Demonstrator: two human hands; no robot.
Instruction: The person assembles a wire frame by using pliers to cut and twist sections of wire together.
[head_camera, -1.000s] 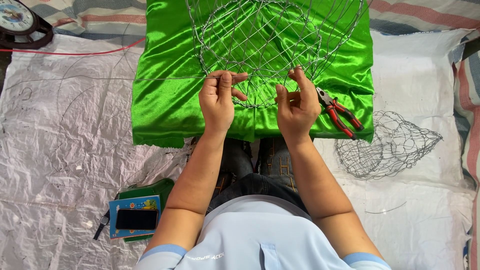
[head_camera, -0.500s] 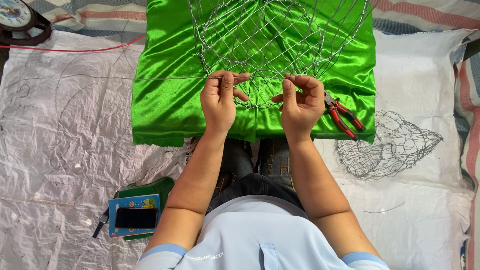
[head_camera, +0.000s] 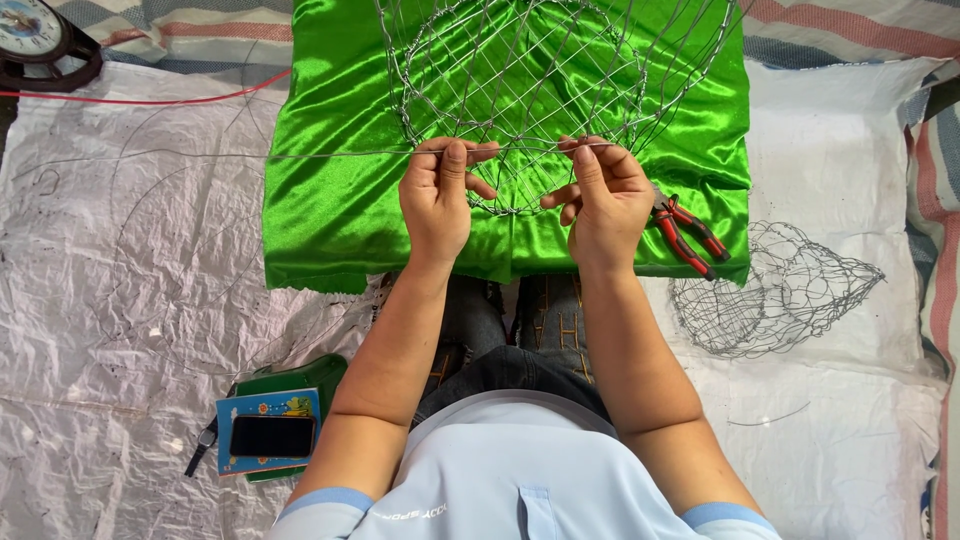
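Note:
A round wire mesh frame (head_camera: 520, 90) lies on a shiny green cloth (head_camera: 330, 200) in front of me. My left hand (head_camera: 440, 195) pinches a thin straight wire (head_camera: 330, 154) that runs off to the left, right at the frame's near rim. My right hand (head_camera: 600, 195) pinches the same wire and the rim a little to the right. Both hands are close together, thumbs on top. Red-handled pliers (head_camera: 685, 228) rest on the cloth just right of my right hand.
A finished wire mesh basket (head_camera: 775, 290) lies on the white sheet at right. A phone on a blue booklet (head_camera: 268, 435) sits by my left elbow. A round clock (head_camera: 30, 30) and a red cord (head_camera: 150, 98) are at the far left. Loose wire loops lie on the sheet.
My right hand has closed its fingers and shifted slightly right along the rim. The wire between my hands is now pulled straighter. My left hand has barely moved.

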